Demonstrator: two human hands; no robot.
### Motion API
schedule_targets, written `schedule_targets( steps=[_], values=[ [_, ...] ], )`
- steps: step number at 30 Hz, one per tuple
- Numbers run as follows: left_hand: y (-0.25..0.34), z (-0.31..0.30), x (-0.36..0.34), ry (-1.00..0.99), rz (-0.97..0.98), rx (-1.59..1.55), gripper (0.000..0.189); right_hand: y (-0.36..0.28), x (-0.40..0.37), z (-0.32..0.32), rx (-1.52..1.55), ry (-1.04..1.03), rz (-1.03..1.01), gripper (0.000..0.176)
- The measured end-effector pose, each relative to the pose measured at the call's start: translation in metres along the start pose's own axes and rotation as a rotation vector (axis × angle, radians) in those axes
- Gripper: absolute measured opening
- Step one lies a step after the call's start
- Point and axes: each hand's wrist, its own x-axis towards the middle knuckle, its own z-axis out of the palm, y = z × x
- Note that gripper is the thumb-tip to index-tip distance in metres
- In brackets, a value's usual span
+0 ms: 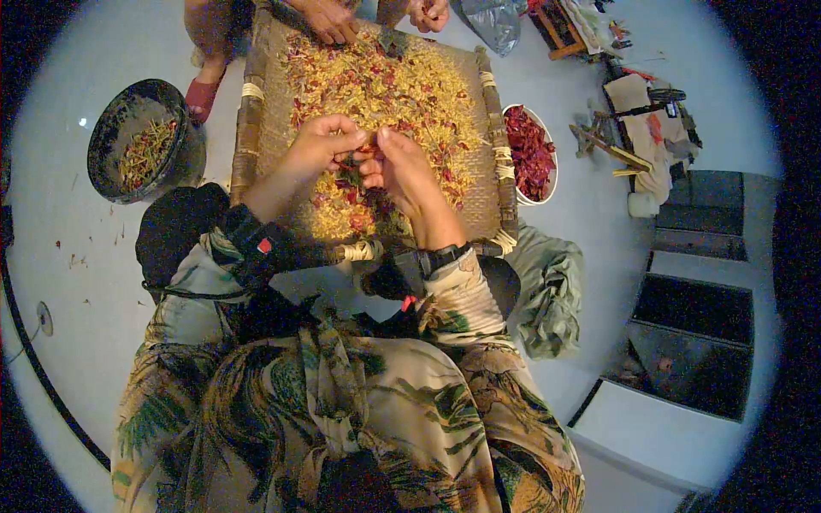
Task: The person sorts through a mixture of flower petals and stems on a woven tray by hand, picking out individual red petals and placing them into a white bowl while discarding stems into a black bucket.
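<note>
Above the woven bamboo tray [272, 94], my left hand [318, 147] and my right hand [402, 164] meet, thumbs and fingertips pinched together. Between them is a small reddish-brown piece, apparently a dried red chili [368, 144], largely hidden by my fingers. Yellow seeds [428, 81] mixed with red bits and dark stems cover much of the tray below. At the tray's far edge, another person's hand [329, 19] reaches down into the seeds. That person's other hand [429, 14] is curled above the far right corner.
A white bowl [554, 175] of dark red chili pods stands right of the tray. On the left is a black tub [96, 162] holding stems. Crumpled green cloth [547, 282] lies at lower right, a plastic bag [494, 24] beyond the tray. The other person's foot [203, 96] is nearby.
</note>
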Motion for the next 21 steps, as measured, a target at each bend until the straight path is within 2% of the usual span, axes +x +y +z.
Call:
schedule_targets(
  steps=[2, 5, 14, 18, 21],
  values=[
    [-0.002, -0.001, 0.000, -0.005, 0.027, -0.006, 0.013, -0.004, -0.004, 0.002, -0.095, -0.026, 0.015, 0.021],
    [0.000, 0.001, -0.002, 0.027, 0.062, 0.005, 0.012, 0.002, -0.004, -0.002, -0.192, -0.030, -0.113, 0.017],
    [-0.001, 0.004, -0.009, 0.148, 0.129, -0.150, 0.010, 0.007, -0.014, 0.017, -0.360, 0.090, -0.267, 0.011],
    [0.003, 0.003, -0.014, 0.200, 0.118, -0.183, 0.010, 0.012, -0.014, 0.022, -0.361, 0.108, -0.268, 0.010],
    [0.013, 0.011, -0.022, 0.329, 0.130, -0.169, 0.009, 0.005, -0.018, 0.030, -0.314, 0.073, -0.220, 0.011]
  ],
)
